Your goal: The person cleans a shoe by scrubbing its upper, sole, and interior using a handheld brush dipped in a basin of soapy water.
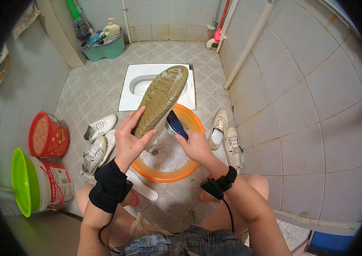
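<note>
My left hand (132,141) grips a shoe (160,100) near its lower end, its tan, ridged sole turned up toward me and streaked with a little foam. In my right hand (196,145) is a dark blue scrub brush (175,122), its pale bristles against or close to the shoe's side; whether they touch I cannot tell. Both are held above an orange basin (168,176) of cloudy, sudsy water. The shoe's upper is mostly hidden behind the sole.
White shoes (94,154) stand left of the basin, and another pair (233,147) stands right. A white insole (144,187) lies near my feet. Left are a red bucket (59,138) and a green basin (18,181). Behind is a squat toilet (125,96); a teal tub (108,50) sits farther back.
</note>
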Tool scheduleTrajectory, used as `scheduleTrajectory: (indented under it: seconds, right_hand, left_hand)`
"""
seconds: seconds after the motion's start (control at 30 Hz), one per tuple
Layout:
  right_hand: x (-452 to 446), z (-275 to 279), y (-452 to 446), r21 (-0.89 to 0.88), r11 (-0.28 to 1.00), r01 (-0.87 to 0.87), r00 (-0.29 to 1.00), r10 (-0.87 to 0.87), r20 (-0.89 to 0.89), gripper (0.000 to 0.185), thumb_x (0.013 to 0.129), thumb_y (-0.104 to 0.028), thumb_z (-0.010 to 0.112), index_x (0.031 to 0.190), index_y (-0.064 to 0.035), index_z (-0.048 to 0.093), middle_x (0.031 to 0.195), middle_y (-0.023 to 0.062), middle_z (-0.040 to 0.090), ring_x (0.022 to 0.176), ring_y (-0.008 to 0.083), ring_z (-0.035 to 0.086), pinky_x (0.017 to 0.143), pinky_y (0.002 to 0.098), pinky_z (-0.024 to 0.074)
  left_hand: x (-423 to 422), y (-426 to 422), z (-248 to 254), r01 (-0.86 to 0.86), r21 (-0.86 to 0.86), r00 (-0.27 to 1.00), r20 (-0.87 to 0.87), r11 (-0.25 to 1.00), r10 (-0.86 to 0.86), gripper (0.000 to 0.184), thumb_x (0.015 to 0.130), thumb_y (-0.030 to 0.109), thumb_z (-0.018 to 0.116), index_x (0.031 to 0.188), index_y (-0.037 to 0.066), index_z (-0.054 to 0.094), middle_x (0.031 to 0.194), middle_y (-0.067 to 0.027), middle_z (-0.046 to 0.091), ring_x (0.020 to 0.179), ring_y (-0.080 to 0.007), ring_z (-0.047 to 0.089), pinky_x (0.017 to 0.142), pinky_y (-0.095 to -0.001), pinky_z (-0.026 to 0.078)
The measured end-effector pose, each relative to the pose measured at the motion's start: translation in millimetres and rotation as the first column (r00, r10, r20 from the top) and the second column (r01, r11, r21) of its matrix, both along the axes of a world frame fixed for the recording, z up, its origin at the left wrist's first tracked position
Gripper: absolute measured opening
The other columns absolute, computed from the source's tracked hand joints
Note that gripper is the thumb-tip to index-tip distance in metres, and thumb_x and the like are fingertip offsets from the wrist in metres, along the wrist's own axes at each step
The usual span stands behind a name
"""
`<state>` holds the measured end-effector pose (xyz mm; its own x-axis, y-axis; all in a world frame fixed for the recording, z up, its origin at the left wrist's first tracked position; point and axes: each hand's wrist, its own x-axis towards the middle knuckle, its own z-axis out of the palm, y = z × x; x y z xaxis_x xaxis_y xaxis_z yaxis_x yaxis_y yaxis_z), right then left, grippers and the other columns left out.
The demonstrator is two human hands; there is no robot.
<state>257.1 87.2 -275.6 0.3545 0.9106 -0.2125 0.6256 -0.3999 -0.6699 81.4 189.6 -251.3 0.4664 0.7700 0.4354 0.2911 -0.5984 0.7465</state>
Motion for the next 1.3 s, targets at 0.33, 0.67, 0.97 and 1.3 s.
scheduleTrajectory:
  seconds: [0.33, 0.67, 0.97, 1.3]
  right_hand:
    - [0.1, -13.7, 0.8, 0.047, 0.999, 0.012, 1.0, -0.013, 0.024, 0.045, 0.083, -0.04, 0.053, 0.075, 0.0035, 0.06, 0.069, 0.0233, 0.059, 0.069, 0.0392, 0.059, 0.064, 0.0451, 0.045]
    - [-0.3, -15.6, 0.7, 0.08, 0.997, 0.023, 0.999, -0.026, 0.037, 0.046, 0.083, -0.041, 0.054, 0.073, 0.0039, 0.06, 0.065, 0.0232, 0.058, 0.066, 0.0389, 0.058, 0.062, 0.0443, 0.0446]
    - [-0.9, -13.6, 1.6, 0.065, 0.998, 0.026, 0.999, -0.029, 0.038, 0.045, 0.083, -0.04, 0.055, 0.075, 0.0038, 0.061, 0.066, 0.023, 0.058, 0.067, 0.0382, 0.059, 0.062, 0.0435, 0.0453]
    - [-1.5, -13.5, 2.8, 0.05, 0.998, 0.031, 0.999, -0.032, 0.025, 0.044, 0.082, -0.04, 0.056, 0.076, 0.0037, 0.061, 0.068, 0.0229, 0.059, 0.068, 0.0378, 0.059, 0.063, 0.0432, 0.0457]
  left_hand:
    - [-0.2, -0.3, -3.2, -0.006, 0.011, 1.0, -0.017, 1.0, 0.006, 0.062, 0.061, 0.012, 0.076, 0.119, 0.004, 0.055, 0.104, -0.02, 0.059, 0.094, -0.0307, 0.059, 0.083, -0.0341, 0.045]
    - [-1.2, -1.7, -3.3, -0.013, -0.008, 0.999, -0.047, 1.0, 0.013, 0.062, 0.061, 0.013, 0.076, 0.119, 0.005, 0.055, 0.105, -0.0223, 0.059, 0.099, -0.0337, 0.057, 0.086, -0.0357, 0.044]
    - [-0.9, -2.8, -2.2, 0.0, -0.013, 0.998, -0.062, 1.0, 0.0, 0.061, 0.062, 0.013, 0.076, 0.119, 0.006, 0.055, 0.107, -0.023, 0.058, 0.105, -0.035, 0.054, 0.089, -0.0374, 0.043]
    - [-0.9, -2.9, -2.2, -0.005, -0.049, 0.997, -0.081, 0.999, 0.001, 0.061, 0.062, 0.013, 0.076, 0.119, 0.006, 0.055, 0.111, -0.0209, 0.058, 0.108, -0.0337, 0.053, 0.091, -0.0372, 0.042]
